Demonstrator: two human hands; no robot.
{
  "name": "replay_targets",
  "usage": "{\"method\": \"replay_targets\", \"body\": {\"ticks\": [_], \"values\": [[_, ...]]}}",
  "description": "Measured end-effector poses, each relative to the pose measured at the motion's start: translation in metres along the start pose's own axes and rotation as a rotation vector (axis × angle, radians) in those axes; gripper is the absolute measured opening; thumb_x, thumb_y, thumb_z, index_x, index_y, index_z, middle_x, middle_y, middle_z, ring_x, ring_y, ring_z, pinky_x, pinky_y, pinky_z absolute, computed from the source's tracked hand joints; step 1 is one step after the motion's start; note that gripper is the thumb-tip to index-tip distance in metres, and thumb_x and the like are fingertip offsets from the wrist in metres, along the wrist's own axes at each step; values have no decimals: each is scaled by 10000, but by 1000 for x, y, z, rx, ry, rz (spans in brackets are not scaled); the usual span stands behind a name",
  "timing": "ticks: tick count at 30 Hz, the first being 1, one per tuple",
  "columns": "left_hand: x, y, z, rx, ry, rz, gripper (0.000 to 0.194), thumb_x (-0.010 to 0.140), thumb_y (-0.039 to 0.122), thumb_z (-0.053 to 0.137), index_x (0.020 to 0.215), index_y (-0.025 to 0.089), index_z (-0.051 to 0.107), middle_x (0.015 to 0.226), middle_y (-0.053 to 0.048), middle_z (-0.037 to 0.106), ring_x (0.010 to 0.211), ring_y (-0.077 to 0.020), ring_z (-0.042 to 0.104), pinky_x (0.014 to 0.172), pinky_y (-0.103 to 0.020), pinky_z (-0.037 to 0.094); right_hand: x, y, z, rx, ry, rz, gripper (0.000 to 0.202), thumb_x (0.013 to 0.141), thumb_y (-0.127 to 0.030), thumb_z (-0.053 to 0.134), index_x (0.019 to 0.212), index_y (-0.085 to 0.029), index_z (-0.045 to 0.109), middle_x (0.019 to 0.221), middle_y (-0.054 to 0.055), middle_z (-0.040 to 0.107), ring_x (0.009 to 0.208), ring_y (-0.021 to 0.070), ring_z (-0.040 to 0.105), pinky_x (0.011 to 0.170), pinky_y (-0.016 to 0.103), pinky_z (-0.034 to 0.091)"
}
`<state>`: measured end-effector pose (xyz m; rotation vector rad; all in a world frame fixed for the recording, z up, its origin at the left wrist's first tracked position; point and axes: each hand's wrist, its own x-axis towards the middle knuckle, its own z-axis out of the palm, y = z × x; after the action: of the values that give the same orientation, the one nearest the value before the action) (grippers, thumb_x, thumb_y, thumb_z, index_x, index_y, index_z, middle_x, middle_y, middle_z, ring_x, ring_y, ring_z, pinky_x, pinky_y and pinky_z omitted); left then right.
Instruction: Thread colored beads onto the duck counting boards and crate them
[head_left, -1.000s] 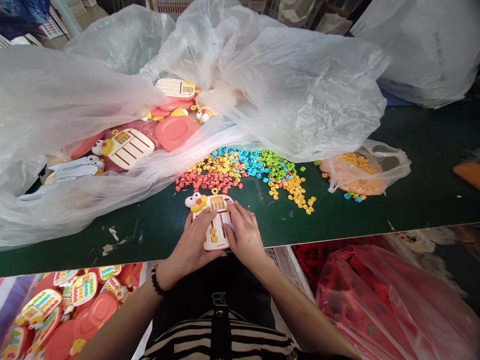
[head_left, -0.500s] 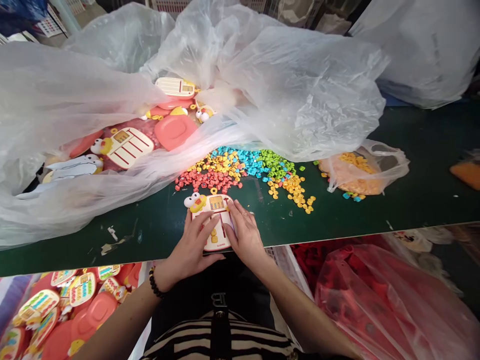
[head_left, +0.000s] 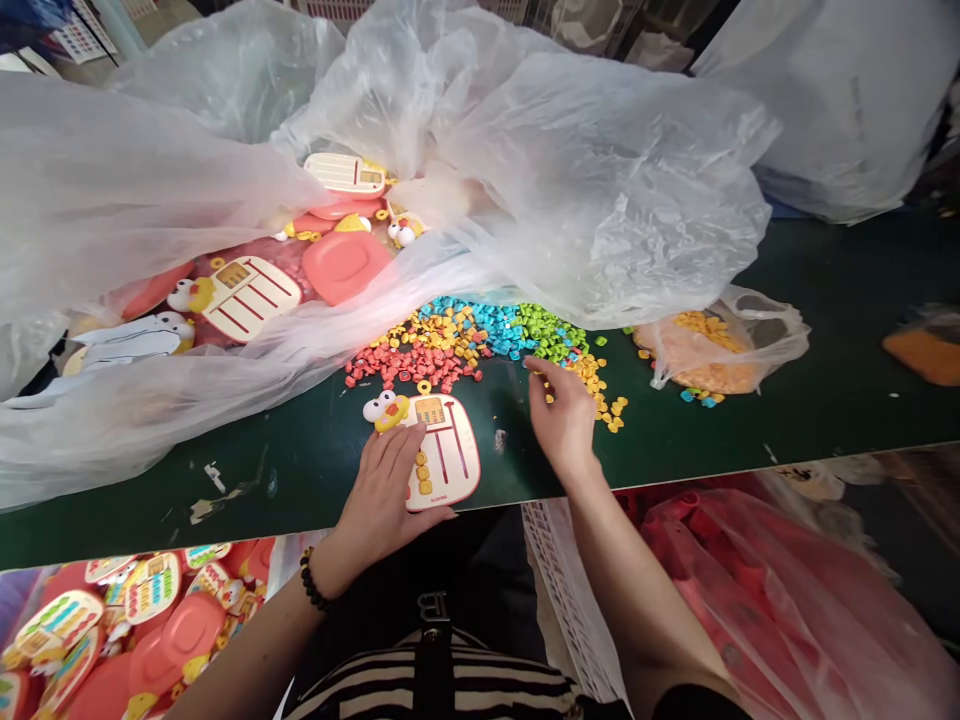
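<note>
A cream toy board with a red rim, a yellow duck head and red slots lies near the table's front edge. In its left slots are a few yellow pieces. My left hand lies over the board's left side, its fingers stretched flat on top and its thumb along the near edge. To the right of the board, my right hand is at the loose yellow pieces. Its thumb and index finger look pinched together; anything between their tips is too small to make out.
Red pieces, blue pieces and green pieces lie in piles behind the board. A large clear plastic bag covers the back, holding more boards. A small bag stands right. Below left are filled toy boards; below right, a pink bag.
My right hand has left the board and moved right and away from me to the loose pieces. My left hand stays on the board, whose right slots are now uncovered.
</note>
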<state>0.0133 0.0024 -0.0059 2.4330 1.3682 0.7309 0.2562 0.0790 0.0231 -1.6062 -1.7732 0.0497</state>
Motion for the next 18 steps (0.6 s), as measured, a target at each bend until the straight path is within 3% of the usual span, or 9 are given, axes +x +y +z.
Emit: {"method": "replay_targets", "body": {"ticks": [3,6,8,11,14,18], "values": [[0,1,-1,34,-9,9,922,775,625,610,1456,139,223,1378,-190,479,1295,-339,424,1101,-521,255,27,27,5,-245,-148,-21,228,869,-165,516,1008,-157,697,993,130,724,917,278,639,823,426,500],[1,4,-4,77,-19,20,861,791,579,619,1448,144,271,1383,-179,482,1308,-327,410,1107,-502,246,38,30,14,-346,-236,-91,234,846,-102,514,975,-155,701,919,127,727,877,272,623,797,398,486],[2,5,-5,88,-25,17,825,799,562,614,1437,138,309,1380,-176,486,1316,-322,399,1110,-489,247,35,22,16,-306,-215,-115,219,856,-114,516,975,-159,695,878,115,726,851,267,620,774,387,487],[3,6,-6,77,-37,10,763,813,555,594,1415,145,367,1370,-170,494,1316,-320,391,1114,-497,242,23,1,16,-72,-174,-127,164,890,-211,547,986,-184,677,910,85,725,836,240,629,756,366,504],[4,6,-5,70,-33,17,688,813,529,601,1371,162,435,1370,-167,491,1316,-327,383,1109,-522,245,7,-24,19,169,-235,-211,145,916,-273,547,966,-225,675,940,43,729,866,202,645,789,342,512],[6,6,-4,60,-3,20,640,802,506,617,1325,165,476,1361,-169,501,1306,-328,392,1104,-530,256,-8,-39,31,164,-283,-319,183,936,-243,517,947,-218,698,981,46,742,937,203,649,833,355,496]]}}
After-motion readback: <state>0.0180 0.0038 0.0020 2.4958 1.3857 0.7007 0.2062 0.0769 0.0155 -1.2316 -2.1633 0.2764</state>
